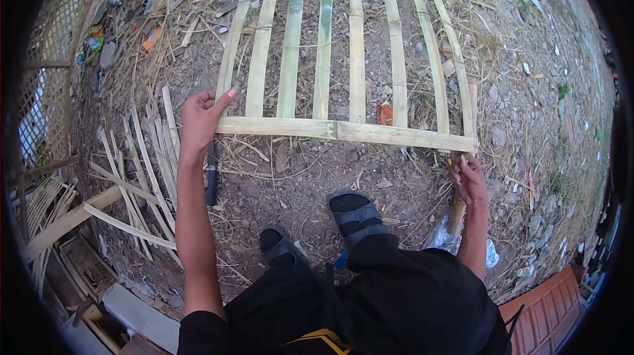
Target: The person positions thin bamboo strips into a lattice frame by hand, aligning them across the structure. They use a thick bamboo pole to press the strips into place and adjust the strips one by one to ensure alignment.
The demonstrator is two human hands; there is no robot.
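Observation:
A frame of split bamboo slats [356, 58] stretches out in front of me. Its near crosspiece [277, 126] runs from hand to hand, and several pale slats, some tinged green, lead away to a far crosspiece. My left hand [201, 117] is closed on the near left corner, thumb over the outer slat and fingers curled behind. Just under the near right corner, my right hand [470, 177] is closed in a pinch. What lies between those fingertips is too small to make out. A tool's black handle [211, 185] lies on the ground beside my left forearm.
Loose bamboo strips [142, 170] lie in a heap on the left, near a wooden beam [72, 223]. Clear plastic [492, 254] and a short round stick [456, 216] are below my right hand. A brown panelled board [545, 315] sits at lower right. Dry straw and litter cover the ground.

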